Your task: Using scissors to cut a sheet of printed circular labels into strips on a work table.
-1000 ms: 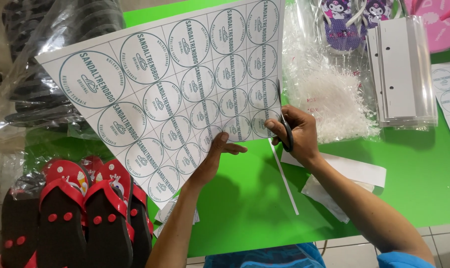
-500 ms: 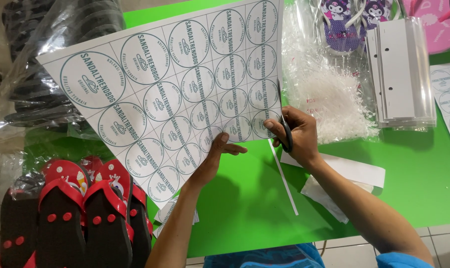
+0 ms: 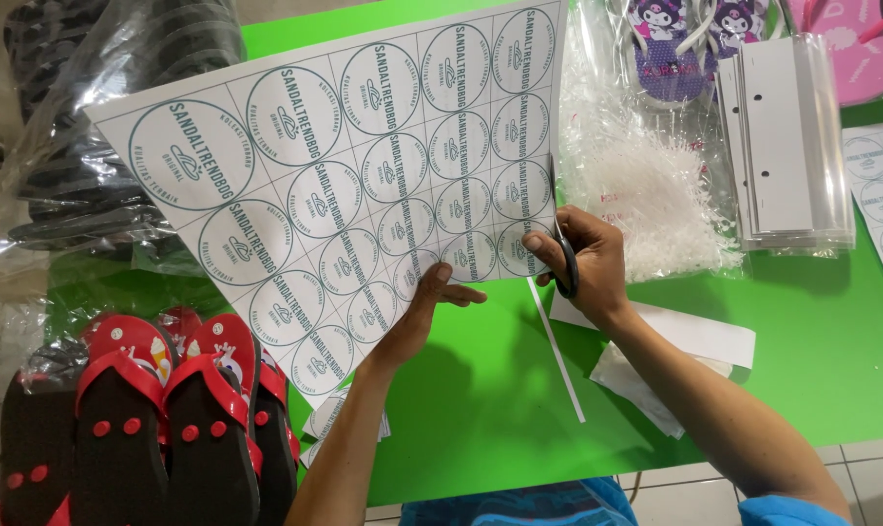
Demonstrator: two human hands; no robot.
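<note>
From the head camera, the left hand (image 3: 424, 312) pinches the bottom edge of a sheet of round labels (image 3: 354, 185), while the right hand (image 3: 586, 255) grips scissors (image 3: 561, 255) at its right edge. A thin trimmed strip (image 3: 556, 351) hangs below; the labels themselves look uncut.

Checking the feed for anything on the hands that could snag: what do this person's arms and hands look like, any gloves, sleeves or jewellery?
Both hands are bare: left hand, right hand. No gloves, rings, watch or wristband show. The forearms are uncovered; a short blue sleeve shows at the right upper arm, at the frame's bottom edge.
</note>
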